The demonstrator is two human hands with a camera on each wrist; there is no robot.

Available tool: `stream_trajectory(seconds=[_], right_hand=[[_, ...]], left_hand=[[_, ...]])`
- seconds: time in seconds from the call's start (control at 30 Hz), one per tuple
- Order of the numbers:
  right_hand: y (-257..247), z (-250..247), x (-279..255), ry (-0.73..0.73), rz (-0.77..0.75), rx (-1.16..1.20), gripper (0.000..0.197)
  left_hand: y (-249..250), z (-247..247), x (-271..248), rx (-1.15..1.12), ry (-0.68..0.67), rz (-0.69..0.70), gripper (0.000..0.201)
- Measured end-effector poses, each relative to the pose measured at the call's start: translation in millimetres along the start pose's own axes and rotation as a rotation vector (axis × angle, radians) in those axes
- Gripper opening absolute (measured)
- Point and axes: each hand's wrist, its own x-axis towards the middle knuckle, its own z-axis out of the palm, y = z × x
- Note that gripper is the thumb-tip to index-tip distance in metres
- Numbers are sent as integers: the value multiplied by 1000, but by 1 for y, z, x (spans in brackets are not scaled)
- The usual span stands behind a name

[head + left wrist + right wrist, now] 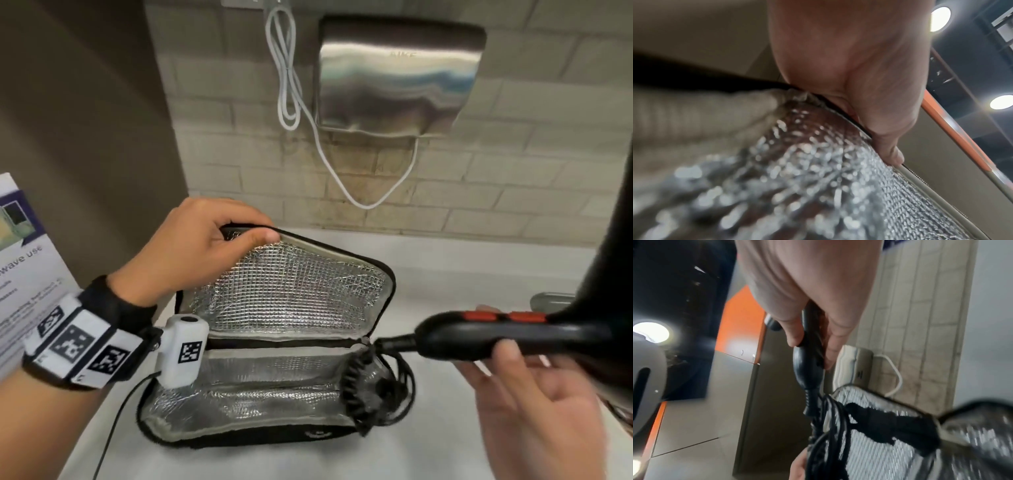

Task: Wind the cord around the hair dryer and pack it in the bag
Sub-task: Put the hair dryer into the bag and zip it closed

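Note:
A black bag (246,440) with silver lining stands open on the white counter. My left hand (251,233) pinches the rim of its raised lid (291,284) and holds it up; in the left wrist view the thumb (893,155) lies along the lid's edge (908,172). My right hand (507,354) grips the handle of the black hair dryer (534,334) with red buttons, just right of the bag. The handle's tail points at the bag's right end. The black cord (399,383) hangs in loops there. In the right wrist view, fingers (793,337) wrap the handle (807,368) above the cord (824,434).
A steel hand dryer (397,75) and its white looped cable (287,85) hang on the tiled wall behind. A printed leaflet (24,274) stands at the left. A metal fitting (551,300) sits on the counter (462,274) behind the hair dryer.

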Motion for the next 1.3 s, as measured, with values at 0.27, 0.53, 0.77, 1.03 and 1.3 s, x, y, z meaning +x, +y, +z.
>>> stream_trajectory(seconds=[0.27,0.53,0.77,1.03,1.3], right_hand=[[43,-35,2,-222,202,-171,37],[27,-79,17,-201,221,-580,48],[23,-69,13,-252,214,-806,33],[38,-48,6,-608,151,-1180,58],[49,-32,26,-958,149,-1587,26]], left_hand=[[-8,9,14,-51,-33,-58,27],[-21,13,19,-59,-28,-87,27],[-21,29,20,-31,-24,-130,15],[-20,33,10,-67,-37,-94,14],[-6,20,17,-67,5,0,8]])
